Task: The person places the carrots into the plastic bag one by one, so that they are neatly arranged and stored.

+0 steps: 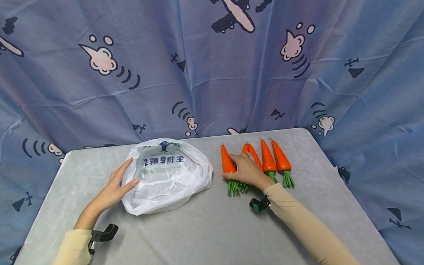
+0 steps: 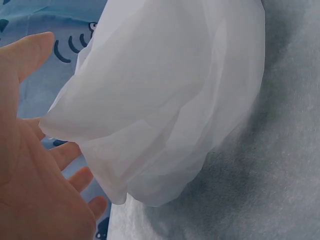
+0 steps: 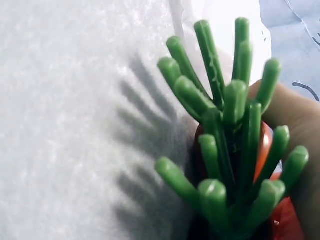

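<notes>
From my head, light fell soft and even over the pale grey matte tabletop (image 1: 204, 246), with faint shade beside my cream fabric sleeves (image 1: 301, 220). My left wrist view was dimmer, the crumpled white plastic bag (image 2: 150, 85) casting a blurry, dark shadow. On my right, brightness washed out the surface; smooth green rod-shaped carrot stems (image 3: 235, 102) threw soft-edged, finger-like shadows leftward.

- Bare table (image 1: 189, 243) gives a passage between the bag (image 1: 167, 184) and left carrot (image 1: 227, 160), and a wide one nearer, between the sleeves.
- The left grip (image 1: 115, 191) blocks the bag's left edge.
- The right grip (image 1: 247, 171) covers the middle carrots partly.
- The two right carrots (image 1: 274, 157) leave scant room between; their right side is free.
- Behind hangs the curtain (image 1: 208, 76).
</notes>
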Tool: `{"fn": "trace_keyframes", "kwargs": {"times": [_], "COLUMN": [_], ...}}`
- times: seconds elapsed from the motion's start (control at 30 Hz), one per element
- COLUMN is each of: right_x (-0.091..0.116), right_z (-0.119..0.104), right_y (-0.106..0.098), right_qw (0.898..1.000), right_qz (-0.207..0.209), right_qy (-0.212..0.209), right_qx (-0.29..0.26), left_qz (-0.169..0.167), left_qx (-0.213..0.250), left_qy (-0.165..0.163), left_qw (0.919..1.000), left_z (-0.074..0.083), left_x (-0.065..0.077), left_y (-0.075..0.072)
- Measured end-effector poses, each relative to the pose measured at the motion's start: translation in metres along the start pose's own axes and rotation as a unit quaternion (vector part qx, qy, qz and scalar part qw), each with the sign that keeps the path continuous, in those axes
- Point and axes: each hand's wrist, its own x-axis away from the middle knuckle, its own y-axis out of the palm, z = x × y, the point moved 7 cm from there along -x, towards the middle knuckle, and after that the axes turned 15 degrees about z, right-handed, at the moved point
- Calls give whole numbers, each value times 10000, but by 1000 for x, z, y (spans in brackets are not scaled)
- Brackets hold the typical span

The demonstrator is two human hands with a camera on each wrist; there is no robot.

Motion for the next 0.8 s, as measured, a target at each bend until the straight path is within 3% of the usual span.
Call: {"fn": "trace_keyframes", "kwargs": {"times": [0.8], "right_x": [-5], "right_z": [-4], "right_y": [-3], "right_qw": [9985], "right_qz": [140], "right_qy": [219], "right_qx": [-488], "left_qz": [-17], "left_qx": [-33], "left_qy": [-57], "left_qw": [10000], "left_z": [-1], "left_x": [-1], "left_y": [-1]}}
